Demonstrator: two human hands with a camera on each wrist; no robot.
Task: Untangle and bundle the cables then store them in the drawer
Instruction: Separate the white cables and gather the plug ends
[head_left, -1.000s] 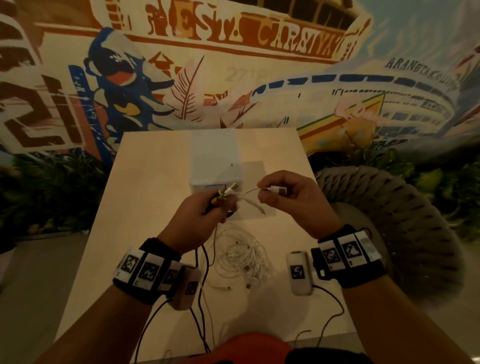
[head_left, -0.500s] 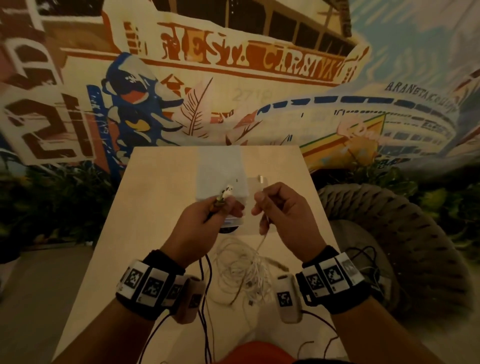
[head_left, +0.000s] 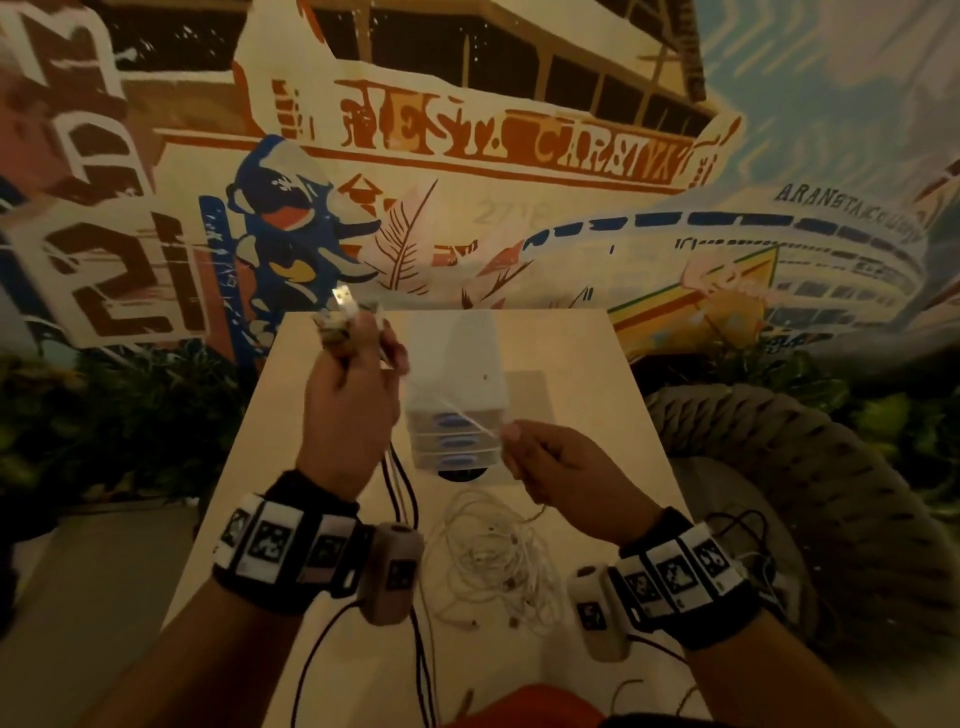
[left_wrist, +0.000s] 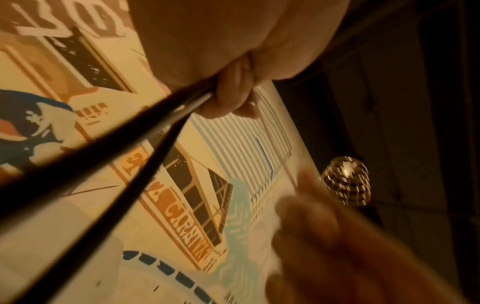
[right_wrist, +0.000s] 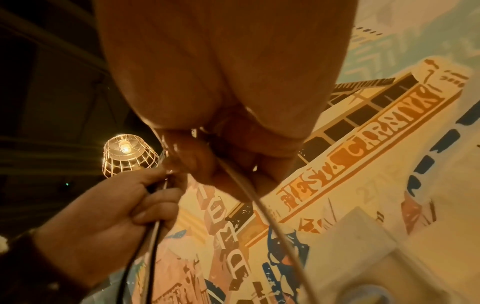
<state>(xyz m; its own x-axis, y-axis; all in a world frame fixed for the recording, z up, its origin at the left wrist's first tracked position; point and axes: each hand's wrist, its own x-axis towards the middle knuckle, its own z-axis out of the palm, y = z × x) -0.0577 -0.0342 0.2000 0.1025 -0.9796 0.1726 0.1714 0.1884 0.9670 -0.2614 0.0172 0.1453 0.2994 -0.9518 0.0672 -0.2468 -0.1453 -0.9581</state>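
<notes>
While both hands (head_left: 348, 410) (head_left: 566, 475) pinch it, white cable (head_left: 457, 413) taut, slanting down-right.

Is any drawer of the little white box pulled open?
No, all three drawers of the box sit flush and closed on the table.

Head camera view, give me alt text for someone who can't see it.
Two hands stretch a white cable above a light wooden table: the left hand, raised, grips cable plugs, the right hand pinches the cable lower down. A tangle of white cables lies below them, a small white drawer unit stands behind, before a painted mural.
</notes>
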